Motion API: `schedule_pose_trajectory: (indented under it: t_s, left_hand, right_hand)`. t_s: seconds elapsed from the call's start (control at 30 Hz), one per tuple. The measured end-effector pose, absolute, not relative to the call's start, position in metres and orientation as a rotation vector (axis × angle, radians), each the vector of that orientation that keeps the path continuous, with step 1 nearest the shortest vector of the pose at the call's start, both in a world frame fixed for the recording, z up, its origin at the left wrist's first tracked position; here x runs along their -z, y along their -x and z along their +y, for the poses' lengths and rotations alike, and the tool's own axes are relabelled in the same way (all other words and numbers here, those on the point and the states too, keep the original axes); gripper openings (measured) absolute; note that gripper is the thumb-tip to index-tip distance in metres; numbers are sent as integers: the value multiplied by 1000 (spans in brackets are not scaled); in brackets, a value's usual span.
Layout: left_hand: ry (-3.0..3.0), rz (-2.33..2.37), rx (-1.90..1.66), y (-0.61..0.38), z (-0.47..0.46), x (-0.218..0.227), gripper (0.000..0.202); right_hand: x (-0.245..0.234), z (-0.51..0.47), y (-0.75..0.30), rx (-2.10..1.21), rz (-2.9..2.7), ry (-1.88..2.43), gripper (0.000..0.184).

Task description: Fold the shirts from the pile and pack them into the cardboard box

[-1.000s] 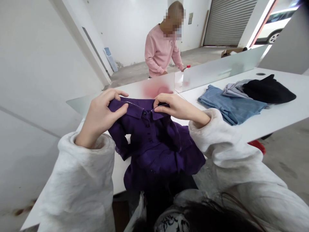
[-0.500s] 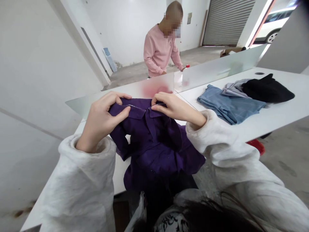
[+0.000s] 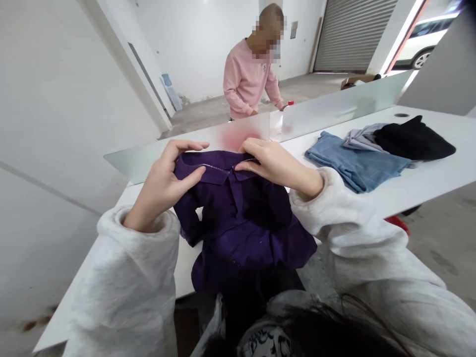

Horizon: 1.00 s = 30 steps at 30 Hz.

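A dark purple button shirt (image 3: 241, 243) lies front up over the near edge of the table, its collar (image 3: 213, 174) pointing away from me. A pale seam line runs along the collar. My left hand (image 3: 169, 176) is at the collar's left end, thumb against its front and fingers stretched out above, a gap between them. With fingers curled and thumb pressed in, my right hand (image 3: 266, 161) grips the collar's right side near the front opening. The right fingertips are partly hidden behind the cloth.
On the white table (image 3: 394, 193) to the right lie folded blue trousers (image 3: 357, 161), a light grey garment (image 3: 366, 136) and a black garment (image 3: 412, 139). A frosted divider (image 3: 334, 106) crosses the far side. Behind it stands a person in a pink sweatshirt (image 3: 247, 74).
My left fingers have straightened and opened away from the collar's edge. The right hand keeps its grip with a small shift. The whole view has moved slightly.
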<state>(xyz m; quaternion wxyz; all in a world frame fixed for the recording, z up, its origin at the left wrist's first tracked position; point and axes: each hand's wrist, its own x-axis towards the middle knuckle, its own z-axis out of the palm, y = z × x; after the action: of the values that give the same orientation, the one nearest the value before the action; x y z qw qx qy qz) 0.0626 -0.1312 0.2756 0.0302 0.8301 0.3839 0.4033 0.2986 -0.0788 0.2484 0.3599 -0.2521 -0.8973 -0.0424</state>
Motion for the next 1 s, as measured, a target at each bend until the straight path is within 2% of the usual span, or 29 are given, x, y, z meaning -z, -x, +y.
schedule_pose_trajectory:
  t_s: [0.47,0.67,0.83,1.0]
  left_hand:
    - [-2535,1138,-1403,-72,-140,-268,41]
    - [-2380,1089,-1510,-69,-144,-261,56]
    - [-2250,1302,-1587,-65,-147,-241,45]
    - [-2185,1391,-1516,-67,-143,-220,44]
  right_hand:
    - [-253,-93,-294,143,-2352,565,35]
    - [-263,-108,-298,233,-2265,552,33]
    - [-285,-129,-300,467,-2285,679,29]
    - [-304,-139,-296,599,-2293,784,23]
